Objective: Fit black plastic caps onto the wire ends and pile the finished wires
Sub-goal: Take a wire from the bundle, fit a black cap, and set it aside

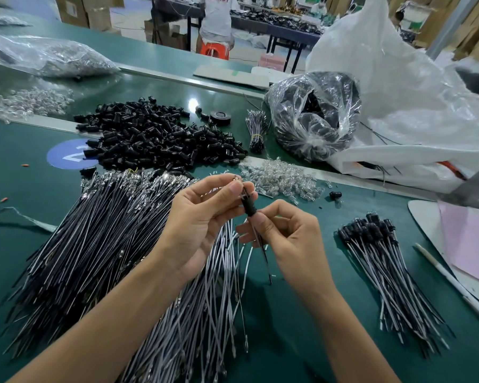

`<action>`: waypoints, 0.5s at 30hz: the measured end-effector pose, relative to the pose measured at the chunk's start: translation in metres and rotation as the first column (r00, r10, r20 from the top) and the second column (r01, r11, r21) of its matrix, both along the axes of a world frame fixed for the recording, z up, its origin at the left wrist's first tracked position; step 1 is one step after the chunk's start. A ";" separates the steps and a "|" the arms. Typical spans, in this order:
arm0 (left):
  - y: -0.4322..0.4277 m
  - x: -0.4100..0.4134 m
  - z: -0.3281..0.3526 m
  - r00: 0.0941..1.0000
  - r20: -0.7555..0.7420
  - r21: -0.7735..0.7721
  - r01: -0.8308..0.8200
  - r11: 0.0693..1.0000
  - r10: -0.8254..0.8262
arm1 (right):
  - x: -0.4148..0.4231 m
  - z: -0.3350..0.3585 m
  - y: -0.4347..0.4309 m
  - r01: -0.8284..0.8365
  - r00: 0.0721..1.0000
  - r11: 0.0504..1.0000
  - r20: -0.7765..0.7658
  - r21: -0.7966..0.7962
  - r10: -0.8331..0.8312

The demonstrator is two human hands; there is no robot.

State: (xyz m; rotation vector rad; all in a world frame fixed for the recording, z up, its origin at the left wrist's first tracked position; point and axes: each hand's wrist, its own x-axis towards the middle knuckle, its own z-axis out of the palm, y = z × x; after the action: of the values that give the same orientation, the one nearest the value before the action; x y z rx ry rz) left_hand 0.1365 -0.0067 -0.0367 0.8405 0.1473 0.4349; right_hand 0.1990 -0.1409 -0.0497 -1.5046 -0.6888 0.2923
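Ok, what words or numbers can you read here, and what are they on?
"TRENDY": red letters on a white shirt far back, tops cut off.
"2", perhaps: white mark on the blue round sticker on the table, partly hidden.
Cardboard box label: too blurred to read.

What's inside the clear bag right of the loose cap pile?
The clear bag holds black items; glare and creased plastic hide what they are. Lower contents unseen.
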 end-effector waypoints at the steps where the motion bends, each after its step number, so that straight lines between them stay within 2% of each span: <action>1: 0.000 0.000 0.000 1.000 0.003 -0.007 0.002 1.000 -0.002 | 0.000 0.000 0.000 0.000 1.000 1.000 0.001 -0.002 0.000; 9: 0.000 0.000 0.001 1.000 0.009 0.027 -0.028 0.999 0.027 | 0.001 -0.002 -0.002 0.007 0.999 0.999 0.042 -0.035 -0.005; 15: -0.008 -0.002 0.001 0.997 0.023 0.152 -0.076 0.985 0.073 | -0.001 -0.001 0.001 -0.010 0.997 1.000 0.076 -0.001 0.010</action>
State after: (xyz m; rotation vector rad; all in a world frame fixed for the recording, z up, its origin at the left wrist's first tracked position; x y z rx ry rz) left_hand 0.1349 -0.0147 -0.0359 0.9836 0.1310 0.5287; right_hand 0.1981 -0.1401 -0.0510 -1.5192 -0.7569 0.2441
